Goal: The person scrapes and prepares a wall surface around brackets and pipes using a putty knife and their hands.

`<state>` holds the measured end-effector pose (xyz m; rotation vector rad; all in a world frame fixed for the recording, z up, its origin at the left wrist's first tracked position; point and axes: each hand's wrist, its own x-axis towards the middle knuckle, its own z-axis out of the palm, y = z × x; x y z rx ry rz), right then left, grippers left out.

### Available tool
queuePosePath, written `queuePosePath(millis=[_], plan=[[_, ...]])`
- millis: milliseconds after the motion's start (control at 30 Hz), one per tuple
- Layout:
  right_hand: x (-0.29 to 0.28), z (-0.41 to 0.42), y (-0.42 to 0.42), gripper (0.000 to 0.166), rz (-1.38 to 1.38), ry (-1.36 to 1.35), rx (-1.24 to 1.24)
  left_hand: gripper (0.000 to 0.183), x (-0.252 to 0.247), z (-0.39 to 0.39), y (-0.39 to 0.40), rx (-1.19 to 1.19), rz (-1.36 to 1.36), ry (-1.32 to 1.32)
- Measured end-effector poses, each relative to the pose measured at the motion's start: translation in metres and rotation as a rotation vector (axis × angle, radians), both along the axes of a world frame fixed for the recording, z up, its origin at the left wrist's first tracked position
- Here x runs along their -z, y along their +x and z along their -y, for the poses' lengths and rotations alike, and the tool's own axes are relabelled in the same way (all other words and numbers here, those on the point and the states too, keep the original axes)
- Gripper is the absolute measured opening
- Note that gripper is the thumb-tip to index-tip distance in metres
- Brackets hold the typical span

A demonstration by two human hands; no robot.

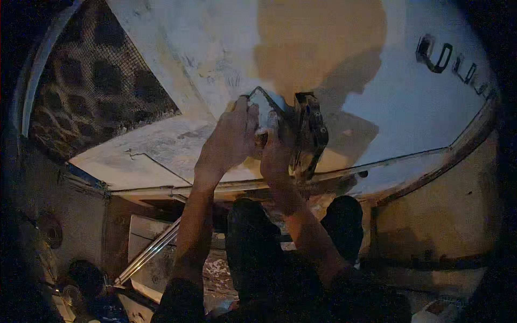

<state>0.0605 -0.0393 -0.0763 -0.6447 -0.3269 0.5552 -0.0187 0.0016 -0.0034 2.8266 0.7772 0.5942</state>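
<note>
Both hands are together over a pale tabletop, on a small light-coloured piece with a pointed, dark-edged far corner [261,105]. My left hand [230,135] grips its left side, fingers curled against it. From the right, my right hand [275,147] closes on the near part of the same piece, thumb and fingers pressed together. A brownish part shows low between the hands; its nature cannot be made out. Immediately right of my right hand stands a dark, bulky object [313,131], too dim to name.
The pale tabletop [161,141] has dark marks and a broad shadow. Dark netted or patterned material [97,76] lies at upper left. Dark link-like shapes [434,54] sit at far right. Below the table edge are a shiny metal tube [149,250] and my dark-clothed knees [252,238].
</note>
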Motion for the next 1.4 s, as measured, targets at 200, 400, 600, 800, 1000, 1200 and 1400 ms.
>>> queuePosePath(millis=[200, 400, 600, 800, 1000, 1200, 1400], plan=[[0.004, 0.005, 0.007, 0.026, 0.042, -0.111, -0.082, 0.038, -0.019, 0.009, 0.006, 0.046, 0.082, -0.171], [0.008, -0.013, 0.002, 0.026, -0.090, 0.067, 0.013, 0.037, -0.008, 0.010, 0.002, -0.080, 0.115, -0.173], [0.014, 0.008, 0.009, 0.025, 0.103, -0.235, -0.141, 0.030, -0.018, 0.019, 0.002, 0.022, 0.062, -0.069], [-0.008, -0.002, 0.000, 0.026, -0.082, 0.057, -0.007, 0.028, -0.010, 0.003, 0.001, 0.062, 0.090, 0.100], [0.009, 0.009, 0.005, 0.031, 0.723, -0.253, 0.341, 0.031, -0.002, 0.000, 0.005, -0.026, -0.013, 0.005], [0.020, -0.007, 0.003, 0.019, 0.386, -0.141, 0.240, 0.033, 0.012, -0.008, -0.004, 0.129, 0.049, 0.337], [-0.002, 0.004, -0.002, 0.020, -0.070, -0.087, -0.092, 0.031, -0.018, 0.009, 0.000, 0.041, 0.019, 0.033]])
